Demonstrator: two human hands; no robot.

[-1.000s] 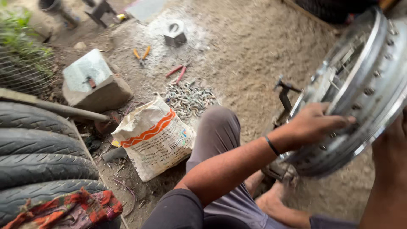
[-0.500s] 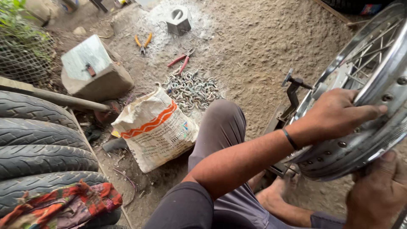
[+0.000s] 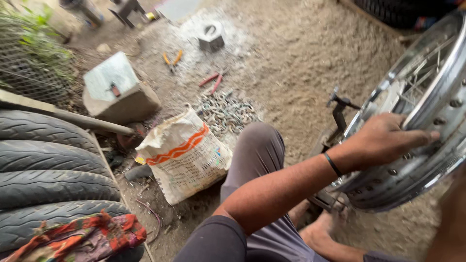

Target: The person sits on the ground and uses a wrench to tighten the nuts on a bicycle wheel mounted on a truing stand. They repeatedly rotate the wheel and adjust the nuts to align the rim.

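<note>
Working the chrome wheel rim (image 3: pixel 427 145) on its stand (image 3: pixel 338 114), you look to be mid-way through turning or checking it. It stands upright at your right, just past your knee. Your left hand (image 3: pixel 383 140) lies spread across the rim's outer face, fingers flat, not clenched. Your right arm shows only at the picture's edge, so I cannot tell what that hand does. Next, judge the rim's run before reaching for the red pliers (image 3: pixel 212 80) lying well apart on the ground.
</note>
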